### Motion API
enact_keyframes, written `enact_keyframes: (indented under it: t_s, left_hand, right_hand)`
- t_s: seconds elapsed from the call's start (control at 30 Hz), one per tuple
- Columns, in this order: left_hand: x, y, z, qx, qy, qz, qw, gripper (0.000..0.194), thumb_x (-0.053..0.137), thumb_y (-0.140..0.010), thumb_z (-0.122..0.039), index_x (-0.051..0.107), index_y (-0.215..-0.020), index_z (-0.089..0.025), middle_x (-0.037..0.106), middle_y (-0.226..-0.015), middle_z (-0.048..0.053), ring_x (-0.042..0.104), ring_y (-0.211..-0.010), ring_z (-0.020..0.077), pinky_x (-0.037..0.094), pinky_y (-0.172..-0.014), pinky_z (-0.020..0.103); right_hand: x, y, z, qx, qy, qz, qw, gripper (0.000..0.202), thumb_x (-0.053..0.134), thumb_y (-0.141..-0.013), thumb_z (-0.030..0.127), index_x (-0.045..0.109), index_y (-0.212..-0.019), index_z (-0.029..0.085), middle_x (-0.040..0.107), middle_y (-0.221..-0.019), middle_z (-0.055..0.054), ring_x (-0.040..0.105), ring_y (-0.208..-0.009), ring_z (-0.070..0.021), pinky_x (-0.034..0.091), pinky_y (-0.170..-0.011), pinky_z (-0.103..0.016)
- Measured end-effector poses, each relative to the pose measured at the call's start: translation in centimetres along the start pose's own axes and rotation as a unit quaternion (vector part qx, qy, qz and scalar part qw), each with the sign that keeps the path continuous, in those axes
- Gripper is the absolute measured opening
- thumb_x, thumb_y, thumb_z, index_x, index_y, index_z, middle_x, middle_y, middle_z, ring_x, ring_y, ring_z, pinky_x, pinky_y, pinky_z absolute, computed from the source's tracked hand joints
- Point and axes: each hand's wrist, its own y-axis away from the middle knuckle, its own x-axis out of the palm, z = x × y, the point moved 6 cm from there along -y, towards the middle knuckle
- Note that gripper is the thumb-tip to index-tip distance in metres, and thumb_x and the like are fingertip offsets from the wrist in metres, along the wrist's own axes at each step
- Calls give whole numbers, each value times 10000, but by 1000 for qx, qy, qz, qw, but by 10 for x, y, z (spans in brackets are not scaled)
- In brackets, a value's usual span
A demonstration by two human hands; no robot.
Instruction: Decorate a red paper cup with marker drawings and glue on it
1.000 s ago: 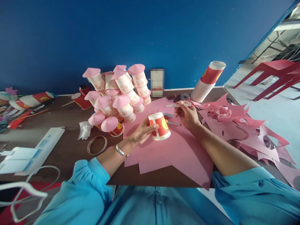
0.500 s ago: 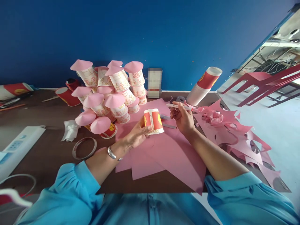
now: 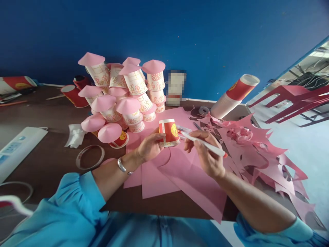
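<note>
Blue wall (image 3: 205, 41) at the back, brown surface (image 3: 51, 116) apparently right up against it. Taking the pink sheets (image 3: 159, 181) as reference. Red cup (image 3: 168, 133) is held just above the sheets, around their middle, wide end down. Left hand (image 3: 149, 145) has it from the side: partly closed, thumb on the near face, fingers going round out of sight. My guess: side grip keeps it steady and leaves the yellow-badged face exposed. Right hand (image 3: 209, 163), also over the sheets, is curled pen-style on a white marker (image 3: 214, 148), fingers pinched, tip pointed at the cup. Touching or just short? Can't tell from here. Loose pens (image 3: 185, 129) lie toward the far part of the sheets, presumably for easy reach. Back left of the sheets: cups with pink cones (image 3: 128, 106), piled several high, likely to save space. Scraps (image 3: 267, 154) heap right of the sheets, probably off to that side to leave the middle workable. Back right of the sheets, a cup stack (image 3: 226, 103) leans, nested, compact.
</note>
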Motion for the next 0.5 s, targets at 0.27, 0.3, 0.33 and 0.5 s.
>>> enact_keyframes:
  t_s: [0.27,0.3,0.33,0.5]
  left_hand:
    - [3,5,0,-1,-76,-23,997,658,971,-954,-533,767,-1508,-243,900,-1289,121,851,-1181,314,653,-1012,405]
    - [3,5,0,-3,-84,-26,996,676,974,-950,-547,763,-1518,-248,899,-1293,118,848,-1199,318,655,-1020,407]
    - [3,6,1,-5,-92,-27,995,693,973,-946,-566,761,-1527,-252,896,-1310,118,844,-1219,325,659,-1031,414]
    - [-2,7,5,-10,-97,-23,995,626,920,-1002,-545,765,-1538,-261,884,-1356,113,854,-1235,342,676,-1058,440]
  right_hand:
    - [22,21,35,-200,234,79,948,255,701,-1014,51,686,-1121,281,790,-845,18,785,-686,-165,630,-631,-266]
    - [25,22,37,-227,254,83,936,278,686,-999,34,675,-1131,278,780,-822,23,774,-661,-165,626,-614,-265]
    - [27,23,38,-248,270,87,926,293,678,-990,25,667,-1141,276,771,-804,26,767,-642,-167,625,-600,-268]
    - [32,26,36,-283,302,101,905,311,684,-982,21,650,-1155,277,764,-775,34,763,-617,-179,625,-562,-283]
